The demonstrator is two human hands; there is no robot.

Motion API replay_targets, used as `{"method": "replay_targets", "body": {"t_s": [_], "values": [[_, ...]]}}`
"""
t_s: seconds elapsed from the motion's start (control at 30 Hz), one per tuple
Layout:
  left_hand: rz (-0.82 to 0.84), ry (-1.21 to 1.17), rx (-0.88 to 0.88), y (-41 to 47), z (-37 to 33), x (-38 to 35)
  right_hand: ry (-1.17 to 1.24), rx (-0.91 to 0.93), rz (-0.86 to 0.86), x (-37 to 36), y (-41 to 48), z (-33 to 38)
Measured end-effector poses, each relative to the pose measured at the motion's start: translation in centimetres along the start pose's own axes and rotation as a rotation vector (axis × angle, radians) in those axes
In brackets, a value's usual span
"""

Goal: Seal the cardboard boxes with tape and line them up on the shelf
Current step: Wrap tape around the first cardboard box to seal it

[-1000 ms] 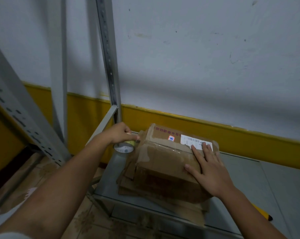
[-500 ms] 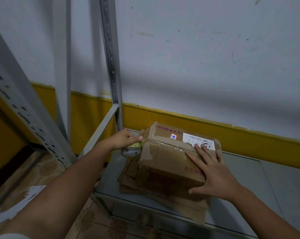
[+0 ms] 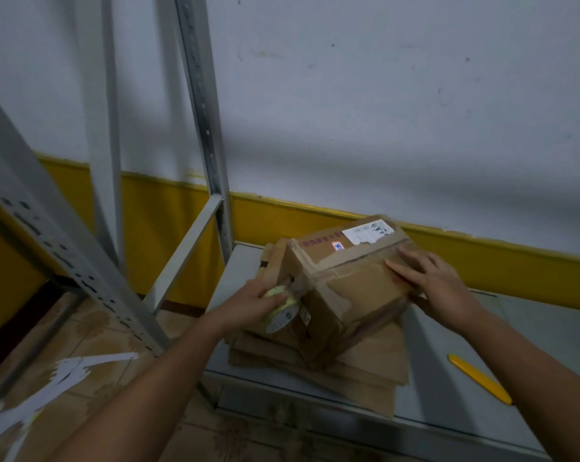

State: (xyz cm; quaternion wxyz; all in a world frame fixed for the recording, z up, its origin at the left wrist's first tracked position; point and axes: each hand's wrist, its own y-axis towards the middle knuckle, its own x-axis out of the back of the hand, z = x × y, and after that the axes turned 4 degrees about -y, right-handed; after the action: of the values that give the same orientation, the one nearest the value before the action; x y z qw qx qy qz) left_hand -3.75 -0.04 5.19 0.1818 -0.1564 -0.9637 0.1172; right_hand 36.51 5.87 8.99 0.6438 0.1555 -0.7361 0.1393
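Tape roll [image 3: 280,315] at centre frame is gripped by the left hand [image 3: 252,303] against the left end of the box [image 3: 345,291]. The right hand [image 3: 430,282] presses flat on top. The box sits on the shelf [image 3: 432,368]. Pull taut and smooth along the seam.

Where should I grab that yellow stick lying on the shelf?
Probably pinch the yellow stick around its middle, coming straight down from above, thumb and finger on its two long edges. It is long and thin and lies flat on the shelf, with bare shelf along both sides for your fingers.
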Motion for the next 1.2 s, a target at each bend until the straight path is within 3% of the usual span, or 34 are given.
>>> {"method": "replay_targets", "body": {"t_s": [0.17, 0.37, 0.43, 0.53, 0.63, 0.7, 0.8, 0.83, 0.9, 1.0, 1.1, 1.2], "values": [[-0.186, -0.091, 0.098, -0.4, 0.4, -2.4, 0.089, -0.052, 0.012, -0.7, -0.1, 1.2], [-0.221, -0.140, 0.128, -0.4, 0.2, -3.8, 0.172, -0.073, 0.021, -1.3, -0.9, 1.5], [-0.272, -0.136, 0.078, -0.4, -0.5, -4.1, 0.203, -0.081, 0.031, -1.7, -1.2, 1.5], [-0.248, -0.179, -0.157, -0.3, -1.2, -4.1, 0.320, -0.098, -0.016, -2.6, -1.6, 1.2], [-0.138, 0.042, -0.253, 0.4, -2.2, -3.9, 0.518, -0.141, -0.108, -3.4, -2.3, 0.9], [-0.108, 0.101, -0.251, 0.9, -2.7, -3.8, 0.658, -0.291, -0.240, -4.0, -3.4, 0.8], [-0.096, 0.099, -0.276, 1.0, -2.7, -3.8, 0.716, -0.723, -0.367, -7.8, -5.8, -1.3], [-0.092, 0.099, -0.282, 1.1, -2.7, -3.8, 0.677, -0.849, -0.284, -9.6, -6.8, -2.5], [-0.087, 0.095, -0.277, 1.2, -2.6, -3.9, 0.561, -1.009, 0.069, -13.6, -9.4, -4.9], [-0.114, 0.106, -0.252, 1.4, -2.1, -4.0, 0.365, -1.008, 0.474, -18.4, -12.6, -6.3], [-0.140, 0.130, -0.263, 1.8, -1.7, -4.4, 0.341, -0.971, 0.597, -19.5, -13.9, -5.7], [-0.153, 0.132, -0.275, 2.5, -1.1, -4.7, 0.329, -0.968, 0.403, -18.2, -14.9, -4.5]]}}
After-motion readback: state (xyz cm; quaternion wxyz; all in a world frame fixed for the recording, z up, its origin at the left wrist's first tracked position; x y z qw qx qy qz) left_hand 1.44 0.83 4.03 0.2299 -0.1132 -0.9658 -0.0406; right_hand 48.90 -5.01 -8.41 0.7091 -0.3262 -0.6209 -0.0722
